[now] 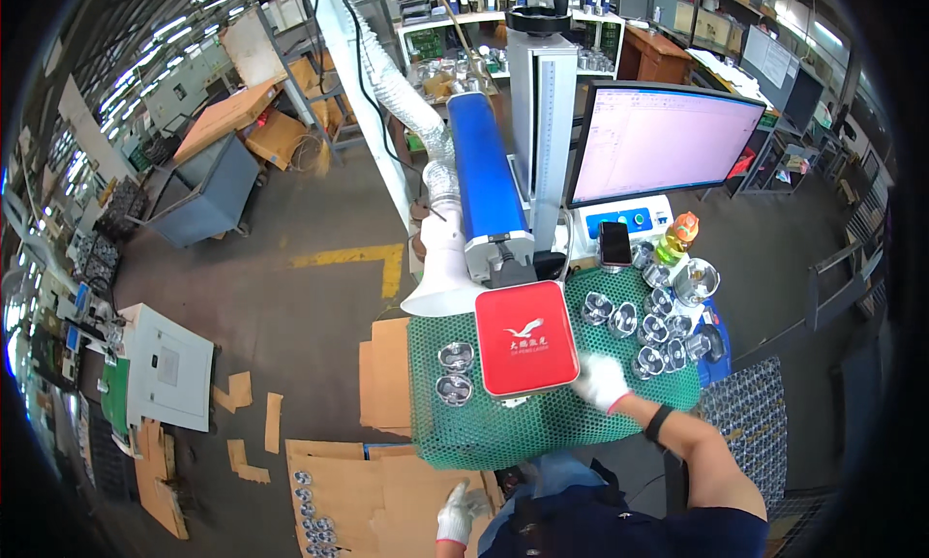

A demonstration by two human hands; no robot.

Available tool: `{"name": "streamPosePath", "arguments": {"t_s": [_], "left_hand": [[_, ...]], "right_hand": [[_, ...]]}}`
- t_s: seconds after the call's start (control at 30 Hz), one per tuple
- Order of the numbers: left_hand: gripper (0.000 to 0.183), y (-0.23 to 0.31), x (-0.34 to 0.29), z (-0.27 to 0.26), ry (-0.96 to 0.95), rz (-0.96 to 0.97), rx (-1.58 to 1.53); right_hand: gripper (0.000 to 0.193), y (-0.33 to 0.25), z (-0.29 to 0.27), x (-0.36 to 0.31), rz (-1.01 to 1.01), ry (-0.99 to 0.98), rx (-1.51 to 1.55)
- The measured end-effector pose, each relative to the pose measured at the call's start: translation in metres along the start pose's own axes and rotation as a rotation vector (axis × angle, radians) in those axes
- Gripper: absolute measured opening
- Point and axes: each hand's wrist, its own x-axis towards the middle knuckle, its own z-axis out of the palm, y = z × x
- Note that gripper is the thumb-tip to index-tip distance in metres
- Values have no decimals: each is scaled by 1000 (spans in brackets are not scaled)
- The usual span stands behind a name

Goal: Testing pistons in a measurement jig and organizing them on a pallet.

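My right hand (602, 383), in a white glove, is at the right edge of a red panel (525, 338) with a white bird mark. Its fingers are partly hidden there, and I cannot make out anything in them. Low on the left, my gloved left hand (461, 513) hangs over brown cardboard with its fingers apart and nothing visible in it. Two metal pistons (455, 373) stand on the green mesh mat (484, 432) left of the panel. Several more pistons (649, 328) are grouped on the mat's right side.
A blue cylinder-shaped machine head (486, 176) and a white funnel hose (443, 268) rise behind the panel. Right of them are a monitor (668, 140), a phone (614, 243) and a bottle (677, 237). More pistons lie on the cardboard (416, 505) at lower left.
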Motion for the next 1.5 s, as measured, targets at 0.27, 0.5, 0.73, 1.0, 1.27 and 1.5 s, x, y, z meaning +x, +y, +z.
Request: {"name": "streamPosePath", "arguments": {"t_s": [0.27,0.5,0.73,1.0,1.27,1.5], "left_hand": [[52,85,-45,112,-291,257,181],[54,43,-47,35,-110,216,126],[91,49,-99,49,-324,163,228],[69,92,-129,84,-307,894,-117],[52,125,-135,114,-172,1129,1263],[69,154,-68,210,-72,1058,1768]], "right_hand": [[13,80,-7,100,53,109,-336],[9,18,7,-8,-31,22,-199],[37,-108,3,-54,718,-788,1579],[33,-190,5,-60,760,-892,1897],[87,-132,-6,-66,-15,-785,1002],[41,7,30,-133,1256,-548,1888]]}}
